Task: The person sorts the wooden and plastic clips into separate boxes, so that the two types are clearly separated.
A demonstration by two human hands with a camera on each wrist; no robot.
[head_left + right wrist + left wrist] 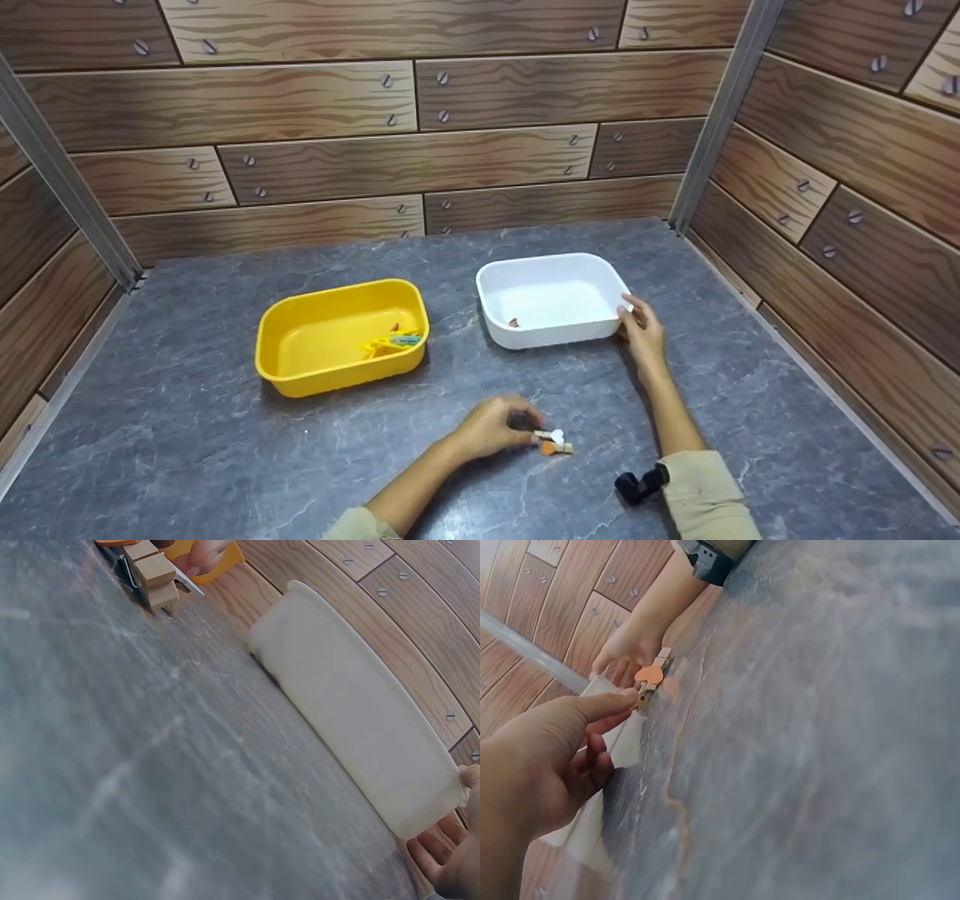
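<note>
My left hand point(491, 429) is low over the table, thumb and fingertip at the end of a small clothespin with a white heart point(556, 436), which they pinch. Right beside it lies a wooden clothespin with an orange heart point(548, 448). In the left wrist view that orange-heart clothespin point(650, 675) overlaps my thumb tip and hides the white one. My right hand point(643, 337) grips the near right corner of a white plastic tub point(551, 334), thumb and fingers at its rim. A small reddish-brown piece point(513, 322) lies inside the tub.
A yellow tub point(341, 376) stands to the left of the white one, holding several yellow clips and a light-blue one point(405, 340) in its right end. Wood-patterned walls point(322, 172) enclose the grey marbled table point(187, 450) at the back and sides.
</note>
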